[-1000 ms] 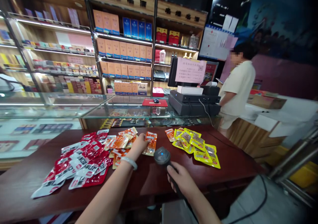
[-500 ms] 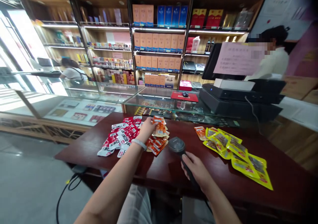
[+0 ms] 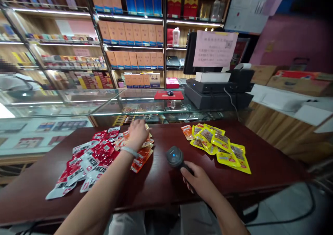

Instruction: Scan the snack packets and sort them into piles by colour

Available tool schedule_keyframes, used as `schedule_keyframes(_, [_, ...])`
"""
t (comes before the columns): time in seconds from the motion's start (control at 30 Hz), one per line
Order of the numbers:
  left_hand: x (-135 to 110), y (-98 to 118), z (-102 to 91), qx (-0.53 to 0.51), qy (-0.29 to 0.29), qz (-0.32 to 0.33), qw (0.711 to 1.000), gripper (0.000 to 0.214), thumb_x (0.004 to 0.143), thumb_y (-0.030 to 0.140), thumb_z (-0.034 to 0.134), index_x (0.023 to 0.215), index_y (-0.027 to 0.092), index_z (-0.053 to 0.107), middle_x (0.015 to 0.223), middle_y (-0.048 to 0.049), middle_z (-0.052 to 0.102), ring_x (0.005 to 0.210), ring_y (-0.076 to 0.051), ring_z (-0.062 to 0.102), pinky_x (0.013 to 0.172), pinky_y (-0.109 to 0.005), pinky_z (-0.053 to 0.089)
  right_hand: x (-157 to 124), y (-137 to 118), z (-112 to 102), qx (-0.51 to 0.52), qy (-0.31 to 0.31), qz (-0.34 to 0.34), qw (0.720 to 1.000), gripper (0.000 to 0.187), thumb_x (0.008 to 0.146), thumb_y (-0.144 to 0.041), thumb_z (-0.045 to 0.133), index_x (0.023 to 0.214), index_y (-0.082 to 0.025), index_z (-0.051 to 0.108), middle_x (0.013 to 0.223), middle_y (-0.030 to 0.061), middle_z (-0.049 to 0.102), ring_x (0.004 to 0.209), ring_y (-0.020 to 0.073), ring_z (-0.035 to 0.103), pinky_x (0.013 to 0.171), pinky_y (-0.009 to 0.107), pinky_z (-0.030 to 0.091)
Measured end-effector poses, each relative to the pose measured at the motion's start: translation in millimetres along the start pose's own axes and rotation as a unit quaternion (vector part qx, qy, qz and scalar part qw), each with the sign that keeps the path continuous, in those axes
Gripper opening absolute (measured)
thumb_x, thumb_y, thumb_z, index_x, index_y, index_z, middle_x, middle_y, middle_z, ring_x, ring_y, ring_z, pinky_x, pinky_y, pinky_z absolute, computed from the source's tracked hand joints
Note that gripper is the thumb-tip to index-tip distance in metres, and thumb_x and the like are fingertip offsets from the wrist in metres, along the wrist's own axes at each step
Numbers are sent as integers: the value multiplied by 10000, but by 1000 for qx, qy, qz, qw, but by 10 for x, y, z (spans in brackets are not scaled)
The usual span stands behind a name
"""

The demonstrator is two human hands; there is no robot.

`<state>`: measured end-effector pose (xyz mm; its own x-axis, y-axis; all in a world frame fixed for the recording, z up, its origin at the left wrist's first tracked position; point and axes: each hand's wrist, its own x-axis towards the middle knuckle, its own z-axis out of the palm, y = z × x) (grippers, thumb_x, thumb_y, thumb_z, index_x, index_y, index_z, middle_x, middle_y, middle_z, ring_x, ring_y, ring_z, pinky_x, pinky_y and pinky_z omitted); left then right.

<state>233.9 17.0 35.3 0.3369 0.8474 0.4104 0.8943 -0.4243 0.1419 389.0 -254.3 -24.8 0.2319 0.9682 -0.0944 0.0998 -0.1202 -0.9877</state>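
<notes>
My left hand point(image 3: 138, 135), with a pale bracelet at its wrist, is curled over the pile of orange snack packets point(image 3: 142, 160). Its fingers close on a packet at the top; the fingertips are partly hidden behind the hand. Left of it spreads a heap of red and white snack packets point(image 3: 90, 158). My right hand point(image 3: 196, 179) grips the handle of a black barcode scanner point(image 3: 175, 157), whose head is raised over the table and shows a small blue light. On the right lie yellow snack packets point(image 3: 218, 143), with a single orange packet point(image 3: 187, 132) at their left edge.
The dark red wooden table point(image 3: 161, 193) meets a glass display counter point(image 3: 135, 103). On that counter are a mouse point(image 3: 170, 93) on a red mat and a monitor with a pink notice point(image 3: 214, 51). Boxed goods fill the shelves behind. A person point(image 3: 17, 82) is at the far left.
The view has swung right and closer to the table. My left hand stays at the orange packets, now with its back turned up. My right hand still holds the scanner, its blue light now visible.
</notes>
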Motion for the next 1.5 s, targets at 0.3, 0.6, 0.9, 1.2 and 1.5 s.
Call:
schedule_keyframes(0.3, [257,1703,919,-145,-203,207,946,537,873,329,578,1393,234,483,1478,-107,486,1363,-242,445,1103,-355,363,-186,75,-297,6,67,21,997,645,853,-672,536,1225,-146,566,614,-45,522,414,89,454,377,196,341])
schedule_keyframes(0.6, [286,1777,1024,-85,-248,191,946,973,645,520,781,1468,230,351,1464,-180,467,1369,-354,409,1088,-462,359,-270,119,-331,-6,74,15,997,644,864,-666,521,1223,-132,554,621,-42,517,429,88,453,384,194,340])
schedule_keyframes(0.9, [-44,1306,699,-225,-220,71,947,393,729,334,771,1046,175,599,1039,-98,703,941,-215,666,788,-269,475,-267,161,-183,14,59,28,998,702,826,-688,542,1252,-131,524,613,-47,527,419,92,457,377,199,347])
schedule_keyframes(1.2, [-454,194,193,-364,-121,-57,922,177,770,291,688,894,172,647,739,-3,661,676,-147,599,651,-240,438,-171,-13,44,47,50,19,997,508,838,-663,540,988,-179,572,618,-53,521,432,78,468,369,172,353])
schedule_keyframes(1.5, [-770,-326,81,-349,-95,-111,925,238,775,313,663,962,166,658,819,-23,695,748,-171,625,691,-254,448,-9,-165,436,34,-5,8,999,435,847,-618,537,901,-187,555,595,-63,501,414,74,453,361,172,352])
